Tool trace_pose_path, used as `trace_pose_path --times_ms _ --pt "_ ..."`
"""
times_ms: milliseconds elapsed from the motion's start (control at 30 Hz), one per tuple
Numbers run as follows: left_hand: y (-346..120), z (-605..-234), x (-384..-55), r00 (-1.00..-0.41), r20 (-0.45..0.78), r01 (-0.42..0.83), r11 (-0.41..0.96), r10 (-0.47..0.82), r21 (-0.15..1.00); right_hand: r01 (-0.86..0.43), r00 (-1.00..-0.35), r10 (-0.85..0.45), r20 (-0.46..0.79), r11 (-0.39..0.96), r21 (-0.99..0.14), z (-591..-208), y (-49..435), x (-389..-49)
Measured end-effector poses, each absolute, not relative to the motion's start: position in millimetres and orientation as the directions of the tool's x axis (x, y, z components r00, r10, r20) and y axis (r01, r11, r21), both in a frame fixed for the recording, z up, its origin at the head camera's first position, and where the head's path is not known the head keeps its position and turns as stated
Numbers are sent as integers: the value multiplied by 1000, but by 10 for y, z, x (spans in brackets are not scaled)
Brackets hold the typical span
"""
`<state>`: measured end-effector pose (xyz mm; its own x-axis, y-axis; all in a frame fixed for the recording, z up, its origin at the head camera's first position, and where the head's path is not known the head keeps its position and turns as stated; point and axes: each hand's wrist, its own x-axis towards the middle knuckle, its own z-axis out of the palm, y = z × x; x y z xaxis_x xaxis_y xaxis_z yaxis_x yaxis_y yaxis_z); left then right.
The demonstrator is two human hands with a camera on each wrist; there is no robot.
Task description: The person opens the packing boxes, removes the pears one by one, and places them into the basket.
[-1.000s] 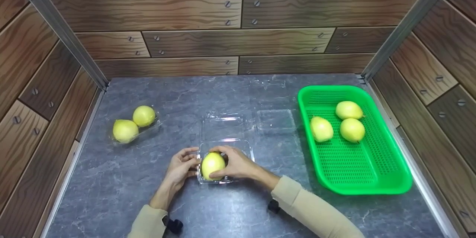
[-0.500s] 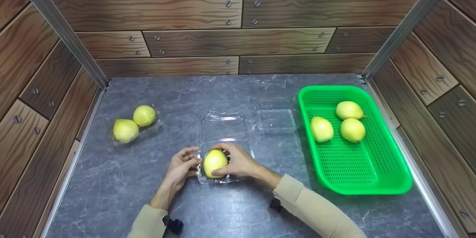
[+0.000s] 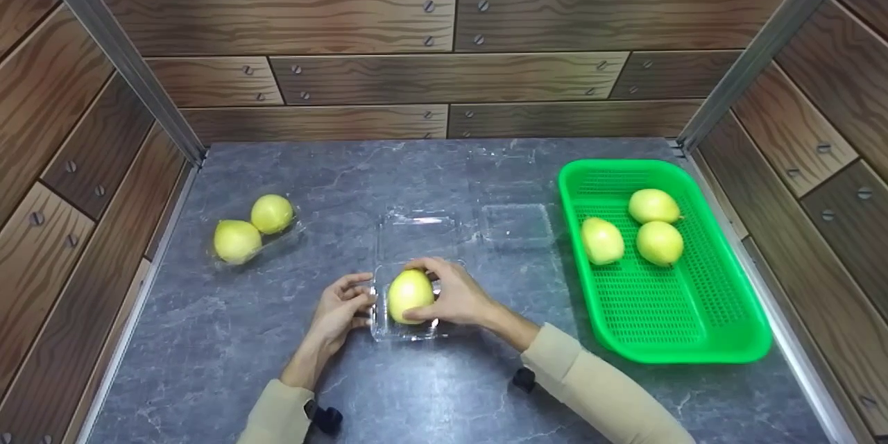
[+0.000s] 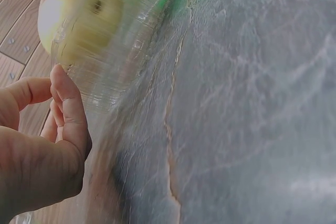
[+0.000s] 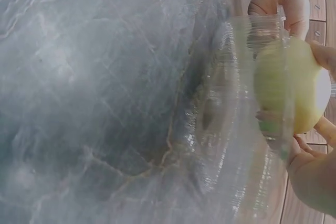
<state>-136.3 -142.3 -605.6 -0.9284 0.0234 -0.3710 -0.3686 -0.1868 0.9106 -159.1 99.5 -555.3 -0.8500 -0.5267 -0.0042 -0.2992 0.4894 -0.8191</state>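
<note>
LH [image 3: 340, 309] at container [image 3: 381, 329], pear [image 3: 409, 297] in RH [image 3: 461, 298]

Watching remotely, I log L to R. Far L: two packed pears [image 3: 237, 241] in a clear pack [image 3: 283, 241]. Next, LH: fingertips at the container's L wall, grip narrow; can't tell if it pinches the rim or just props it. Container sits on the table, lid [image 3: 418, 243] laid open behind. Pear is over its base, partly below rim level per both wrist cams (can't confirm floor contact). RH has pear held, thumb on near side, fingers on far side. Beyond RH: other clear plastic [image 3: 517, 225], outline faint, then green basket [image 3: 590, 322] w/ three basket pears [image 3: 660, 243].

To seat it well, I'd keep LH steady so the light container doesn't skid, leave side room for another pear, lower gently, and release only once pear's resting; round fruit may roll.
</note>
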Motion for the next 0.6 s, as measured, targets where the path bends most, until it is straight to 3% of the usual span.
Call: trace_pose_path --times_ms 600 --pt "-1409 -6028 -1348 -931 -363 -360 -204 26 910 -302 -870 -493 30 484 -821 -5234 1327 -1494"
